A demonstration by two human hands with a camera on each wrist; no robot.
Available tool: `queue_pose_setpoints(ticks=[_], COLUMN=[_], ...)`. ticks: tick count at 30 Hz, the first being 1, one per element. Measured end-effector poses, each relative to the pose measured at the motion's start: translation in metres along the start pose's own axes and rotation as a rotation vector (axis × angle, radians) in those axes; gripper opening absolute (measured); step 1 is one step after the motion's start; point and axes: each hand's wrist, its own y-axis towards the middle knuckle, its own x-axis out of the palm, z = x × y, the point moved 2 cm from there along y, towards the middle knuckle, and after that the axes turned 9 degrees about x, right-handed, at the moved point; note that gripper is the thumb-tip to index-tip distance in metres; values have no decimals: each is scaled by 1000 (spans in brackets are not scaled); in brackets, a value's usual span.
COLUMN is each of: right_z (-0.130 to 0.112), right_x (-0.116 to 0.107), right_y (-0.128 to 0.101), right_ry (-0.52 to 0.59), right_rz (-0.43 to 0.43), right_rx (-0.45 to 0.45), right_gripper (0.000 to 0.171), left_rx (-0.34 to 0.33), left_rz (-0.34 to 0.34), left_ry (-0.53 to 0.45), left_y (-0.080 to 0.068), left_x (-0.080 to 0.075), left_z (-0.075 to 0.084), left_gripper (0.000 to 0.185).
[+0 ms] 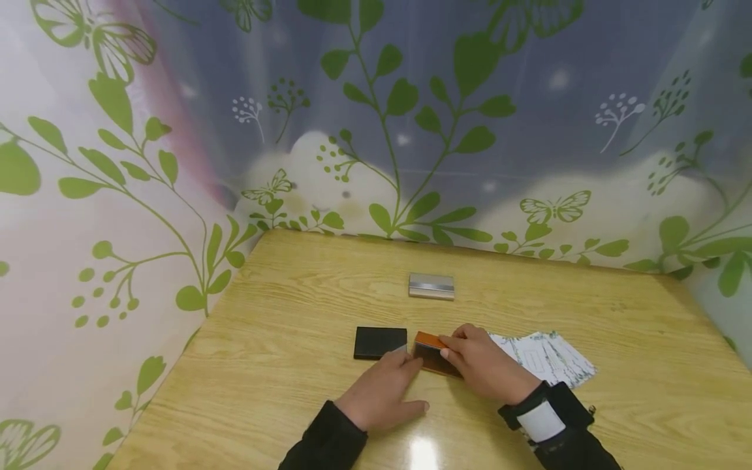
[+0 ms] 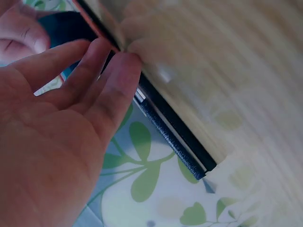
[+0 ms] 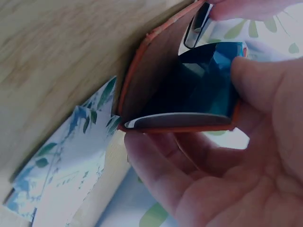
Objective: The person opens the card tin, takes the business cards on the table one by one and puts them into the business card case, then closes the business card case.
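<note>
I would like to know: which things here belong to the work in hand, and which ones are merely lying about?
In the work:
- orange case, held open in the right grip
- left grip, fingertips beside that case

Apparently just lying about:
- black case, near the left fingertips
- silver case, farther back
- leaf-patterned cards, fanned on the right

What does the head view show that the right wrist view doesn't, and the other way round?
Only the head view: the silver case near the back of the table, the flat top of the black case, and both dark sleeves.

Only the right wrist view: the orange-edged case's glossy blue-green inner surface and the pale-edged curved panel inside it.

Both: the orange-edged case held in the right hand, part of the left hand, and the leaf-printed cards.
</note>
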Motion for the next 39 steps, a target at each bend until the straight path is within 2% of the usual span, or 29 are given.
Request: queue_pose_setpoints(ticks=[7, 9, 12, 16, 19, 24, 29, 35, 39], right_z=[12, 18, 24, 32, 37, 43, 47, 44, 44], right_x=[-12, -14, -13, -9, -6, -1, -1, -8, -16], right_y=[14, 19, 28, 37, 41, 46, 47, 30, 12], right_ry=[180, 178, 129, 42, 25, 16, 15, 140, 105], right_rz=[96, 131, 154, 113, 58, -7, -22, -35, -3], right_rx=[71, 94, 128, 176, 186, 133, 106, 147, 196], right_gripper=[19, 15, 23, 44, 50, 47, 43, 47, 51], left_rx=[18, 15, -1, -14, -16, 6, 21, 7, 2], left_rz=[-14, -21, -46, -76, -81, -69, -52, -55, -64], left_ry=[16, 23, 19, 14, 20, 32, 52, 59, 53], left_y=[0, 0, -1, 0, 0, 0, 1, 1, 2], left_x=[4, 4, 4, 3, 2, 1, 1, 3, 4], left_z=[0, 1, 1, 2, 2, 1, -1, -1, -1], left_gripper=[69, 68, 68, 68, 68, 64, 62, 64, 65])
